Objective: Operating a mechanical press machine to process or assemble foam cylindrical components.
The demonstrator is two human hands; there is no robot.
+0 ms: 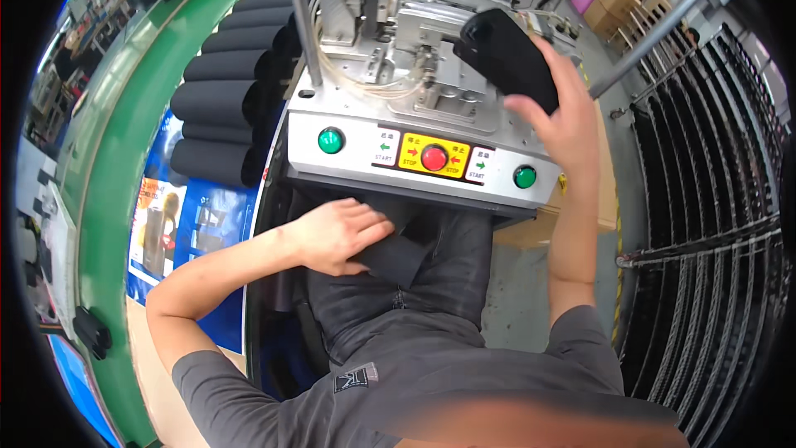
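My right hand (568,112) is raised over the right side of a metal bench machine (332,104), thumb and fingers closed around a black, rounded, elongated part (510,58). Its exact kind is unclear. The part is tilted above the machine's metal fixture (452,83), and I cannot tell whether they touch. Down at my lap, my left hand (336,236) is closed on a dark flat piece (394,261), probably cloth-like, lying over my thighs. Along the machine's front are a green button (330,140), a red button (434,158) and another green button (525,177).
Left of the machine, dark cylindrical parts (220,104) lie in a long row. A blue printed sheet (211,224) is below them. Metal posts (303,17) rise at the machine's corners. A black wire rack (705,199) stands at right, with cardboard boxes (613,4) behind.
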